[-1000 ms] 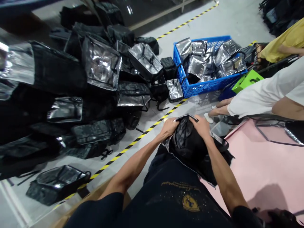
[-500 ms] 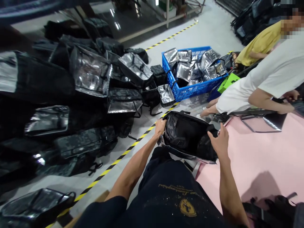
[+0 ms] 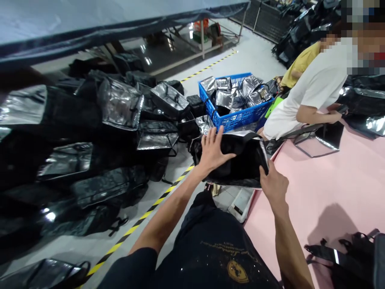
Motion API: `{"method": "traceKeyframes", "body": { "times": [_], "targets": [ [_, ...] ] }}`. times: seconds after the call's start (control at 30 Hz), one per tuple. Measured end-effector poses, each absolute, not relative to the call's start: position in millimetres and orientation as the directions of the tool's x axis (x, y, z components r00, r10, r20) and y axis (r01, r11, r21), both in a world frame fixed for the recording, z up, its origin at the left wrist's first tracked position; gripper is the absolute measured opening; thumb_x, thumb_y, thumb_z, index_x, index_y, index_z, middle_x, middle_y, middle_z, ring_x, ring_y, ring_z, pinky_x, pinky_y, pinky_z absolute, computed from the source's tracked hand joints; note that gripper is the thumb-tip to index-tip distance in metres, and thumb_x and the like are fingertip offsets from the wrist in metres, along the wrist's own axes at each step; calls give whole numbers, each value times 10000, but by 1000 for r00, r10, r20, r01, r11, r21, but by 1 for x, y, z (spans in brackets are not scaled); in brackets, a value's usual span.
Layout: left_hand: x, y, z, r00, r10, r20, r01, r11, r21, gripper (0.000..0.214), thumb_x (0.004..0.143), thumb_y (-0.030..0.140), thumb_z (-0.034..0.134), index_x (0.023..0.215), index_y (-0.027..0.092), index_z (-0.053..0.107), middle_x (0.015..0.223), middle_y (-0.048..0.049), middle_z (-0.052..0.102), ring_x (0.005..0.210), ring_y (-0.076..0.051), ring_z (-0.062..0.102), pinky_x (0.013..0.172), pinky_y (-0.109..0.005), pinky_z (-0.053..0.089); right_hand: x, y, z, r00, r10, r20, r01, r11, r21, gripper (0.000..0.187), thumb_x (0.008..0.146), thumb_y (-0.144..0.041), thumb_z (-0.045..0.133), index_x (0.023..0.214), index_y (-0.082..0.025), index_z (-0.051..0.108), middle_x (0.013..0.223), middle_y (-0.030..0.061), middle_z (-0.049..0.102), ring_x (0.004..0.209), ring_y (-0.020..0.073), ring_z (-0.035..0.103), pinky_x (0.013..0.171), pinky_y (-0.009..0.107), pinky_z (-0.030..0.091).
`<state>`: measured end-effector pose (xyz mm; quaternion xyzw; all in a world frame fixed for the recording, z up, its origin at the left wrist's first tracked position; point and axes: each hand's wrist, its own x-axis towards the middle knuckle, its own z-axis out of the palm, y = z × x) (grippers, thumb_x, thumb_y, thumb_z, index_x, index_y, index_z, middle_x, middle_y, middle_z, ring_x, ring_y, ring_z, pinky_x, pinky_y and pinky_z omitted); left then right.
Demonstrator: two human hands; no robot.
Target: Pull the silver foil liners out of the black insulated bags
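I hold a black bag with a silver foil lining (image 3: 240,160) out in front of me, above the floor by the pink table's edge. My left hand (image 3: 213,149) lies on the bag's top left, fingers stretched up and thumb hooked over the rim. At the bag's lower right corner my right hand (image 3: 272,185) is closed round the edge. The bag's open mouth faces away and its inside is hidden.
A big heap of black, foil-lined bags (image 3: 120,116) fills the floor at left. A blue crate (image 3: 234,116) holds several more. A pink table (image 3: 325,192) lies to the right, where two people sit. Yellow-black tape (image 3: 144,216) crosses the floor.
I have lifted the bag up and away from my lap. My left hand shifted from the bag's left edge onto its top with fingers spread. The view tilted upward.
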<state>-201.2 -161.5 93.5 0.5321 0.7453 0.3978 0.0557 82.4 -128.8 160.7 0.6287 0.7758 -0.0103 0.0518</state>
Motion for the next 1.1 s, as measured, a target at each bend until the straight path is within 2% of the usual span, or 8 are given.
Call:
{"method": "traceKeyframes", "body": {
  "times": [0.1,0.23,0.43,0.57,0.73,0.9,1.0,1.1],
  "targets": [
    [-174,-175,93,-438,834,334,777,164,608,1339,770,470,968,1850,230,214,1866,-230,383,1771,-473,280,1465,-673,102,74,-165,170,-423,901,99,906,421,39,520,1176,-428,538,1655,-254,644,976,105,886,752,269,813,657,327,477],
    [-189,-225,88,-478,833,277,705,176,687,1108,777,289,823,1786,209,370,1686,-192,617,1538,-434,582,1350,-582,400,85,-197,163,-657,683,320,702,709,-71,450,1161,-302,556,1567,-266,746,985,69,908,736,199,825,599,288,522],
    [-187,-322,104,-402,889,219,767,195,611,613,799,272,773,1412,259,750,1189,-141,792,1169,-415,719,1096,-569,576,131,-188,155,-747,495,445,427,869,-251,579,1092,-110,569,1583,-373,728,1425,-11,837,1182,206,863,974,322,724],
    [-167,-328,96,-389,910,146,747,218,628,482,861,224,754,1343,245,758,1489,-192,732,1482,-434,637,1250,-586,552,120,-176,133,-685,602,410,526,799,-292,452,1080,-156,568,1436,-312,799,1333,12,875,1120,242,882,907,363,745],
    [-201,-293,99,-74,997,-13,647,58,760,615,797,144,721,1402,256,713,1811,-144,524,1743,-379,414,1378,-555,482,74,-169,116,-576,740,346,654,672,-348,429,1020,-235,630,1411,-291,796,1240,24,898,1005,278,893,762,388,733],
    [-245,-260,116,88,979,-182,462,122,878,663,721,164,687,1374,255,758,1405,-101,829,1285,-379,794,1072,-433,646,39,-152,132,-611,704,362,630,710,-316,446,1098,-287,641,1529,-272,759,1230,61,899,980,264,886,813,358,715],
    [-264,-244,111,66,954,-291,406,241,881,448,708,228,718,1149,214,794,998,-64,836,985,-339,795,898,-385,635,17,-133,141,-650,692,314,626,721,-295,462,1133,-319,603,1573,-266,733,1182,81,903,951,271,877,836,366,707],
    [-283,-231,94,16,950,-311,335,287,897,539,625,250,787,1163,213,773,1069,-63,811,1062,-350,755,976,-419,634,-9,-109,141,-702,673,233,611,737,-289,465,1149,-419,608,1553,-236,749,1139,116,904,897,293,867,824,382,687]
  ]
}}
